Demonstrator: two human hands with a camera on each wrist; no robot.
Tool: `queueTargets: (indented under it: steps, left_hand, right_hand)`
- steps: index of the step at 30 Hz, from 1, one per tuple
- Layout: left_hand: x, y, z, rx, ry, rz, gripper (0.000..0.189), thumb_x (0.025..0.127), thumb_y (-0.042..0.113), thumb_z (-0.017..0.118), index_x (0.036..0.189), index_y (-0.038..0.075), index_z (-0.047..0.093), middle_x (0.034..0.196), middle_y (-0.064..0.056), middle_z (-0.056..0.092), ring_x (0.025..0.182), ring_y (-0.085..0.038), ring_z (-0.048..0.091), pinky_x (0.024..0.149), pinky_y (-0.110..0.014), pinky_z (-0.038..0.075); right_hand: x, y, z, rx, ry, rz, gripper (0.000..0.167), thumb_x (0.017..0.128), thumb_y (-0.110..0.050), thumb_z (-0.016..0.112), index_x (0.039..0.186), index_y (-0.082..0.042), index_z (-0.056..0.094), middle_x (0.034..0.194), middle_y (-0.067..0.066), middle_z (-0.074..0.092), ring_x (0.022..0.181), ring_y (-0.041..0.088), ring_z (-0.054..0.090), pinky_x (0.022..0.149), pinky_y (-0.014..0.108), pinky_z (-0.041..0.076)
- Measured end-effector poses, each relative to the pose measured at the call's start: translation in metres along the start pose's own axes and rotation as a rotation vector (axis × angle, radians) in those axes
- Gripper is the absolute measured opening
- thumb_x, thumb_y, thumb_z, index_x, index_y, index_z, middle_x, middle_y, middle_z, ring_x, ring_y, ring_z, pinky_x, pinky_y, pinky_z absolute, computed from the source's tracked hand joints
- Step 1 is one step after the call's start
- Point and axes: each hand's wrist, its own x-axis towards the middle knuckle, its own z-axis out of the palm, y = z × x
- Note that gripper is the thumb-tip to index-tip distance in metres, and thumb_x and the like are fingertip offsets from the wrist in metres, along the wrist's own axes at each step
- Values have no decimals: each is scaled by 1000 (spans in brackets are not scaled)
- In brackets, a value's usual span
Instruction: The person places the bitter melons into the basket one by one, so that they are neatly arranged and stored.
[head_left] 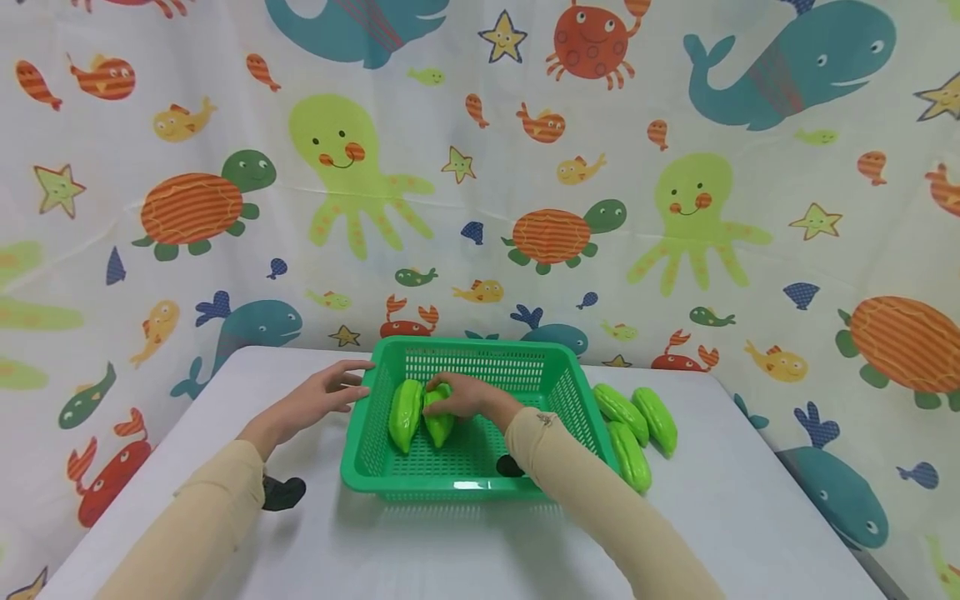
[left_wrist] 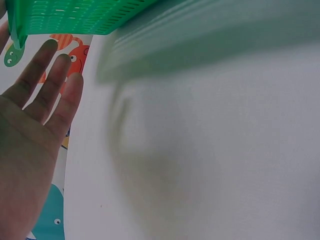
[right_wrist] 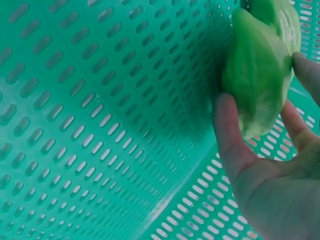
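In the green perforated basket point(head_left: 480, 483), two long, glossy, ridged green fruits lie side by side at the left. My right hand point(head_left: 463, 395) reaches inside and pinches the right-hand green fruit point(right_wrist: 257, 75) between thumb and fingers; the fruit appears to be on or close to the basket floor. Its neighbour, another green fruit point(head_left: 406, 415), lies nearer the left wall. My left hand point(head_left: 330, 392) is at the basket's left rim, fingers fairly straight. In the left wrist view three fingers point(left_wrist: 50, 90) stretch out below the basket corner, and the rest are partly cut off.
Right of the basket, three more green fruits point(head_left: 628, 457) lie on the white table point(head_left: 720, 500), one of them close against the basket wall. A curtain point(head_left: 465, 225) printed with sea animals hangs behind the table. A dark wrist device point(head_left: 282, 493) sits under the left sleeve.
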Motion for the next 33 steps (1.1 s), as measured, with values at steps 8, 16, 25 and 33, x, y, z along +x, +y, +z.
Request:
queueTargets:
  steps: [8, 16, 25, 33]
  left_hand:
    - [1, 0, -1, 8, 7, 5, 68, 96, 43, 59, 152, 18, 31, 146, -24, 40, 129, -42, 47, 98, -54, 48]
    - [0, 1, -1, 14, 9, 2, 68, 96, 44, 59, 152, 18, 31, 146, -24, 40, 129, -42, 47, 99, -55, 47]
    - [2, -1, 1, 14, 8, -1, 67, 96, 45, 59, 152, 18, 32, 146, -24, 41, 129, -41, 47, 99, -54, 47]
    - [0, -2, 2, 22, 12, -11, 68, 96, 45, 58, 152, 17, 32, 145, -24, 41, 128, -41, 47, 98, -53, 48]
  right_hand:
    - [-2, -2, -1, 0, -18, -9, 50, 93, -26, 69, 138, -17, 51, 146, 13, 44, 111, 27, 60, 82, 36, 57]
    - [-8, -1, -8, 44, -64, -13, 54, 93, -26, 68, 143, -17, 49, 151, 13, 40, 110, 30, 63, 86, 40, 57]
    - [-15, 4, -26, 151, -106, 5, 64, 96, -24, 65, 152, -19, 36, 148, 20, 42, 109, 39, 63, 91, 47, 54]
    - [-32, 7, -41, 15, 54, -85, 51, 94, -27, 67, 139, -9, 52, 132, 18, 58, 114, 33, 60, 89, 43, 54]
